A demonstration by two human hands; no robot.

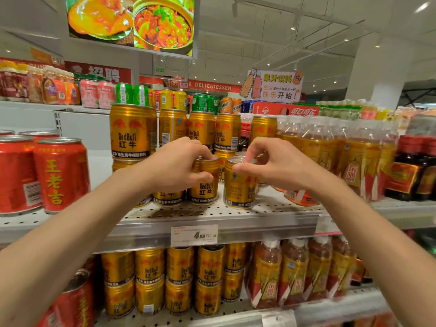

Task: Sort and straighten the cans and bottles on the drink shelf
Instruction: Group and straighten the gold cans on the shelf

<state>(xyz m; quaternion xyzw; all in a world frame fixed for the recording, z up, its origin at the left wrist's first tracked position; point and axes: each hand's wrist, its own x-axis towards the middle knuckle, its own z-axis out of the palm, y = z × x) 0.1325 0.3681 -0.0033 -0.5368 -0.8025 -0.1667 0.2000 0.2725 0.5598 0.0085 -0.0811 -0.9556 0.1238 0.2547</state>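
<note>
Two tiers of gold cans fill the perforated shelf [271, 210], with red cans [60, 174] at the left and bottled tea [358, 159] at the right. At the front edge two gold cans stand upright, just beside each other. The left hand [175, 165] wraps the left front can [204, 185] near its top; the right hand [277, 161] pinches the rim of the right front can [239, 185], whose label seems turned away. Each hand sits directly over its own can, so twisting about the upright axis is likely next.
</note>
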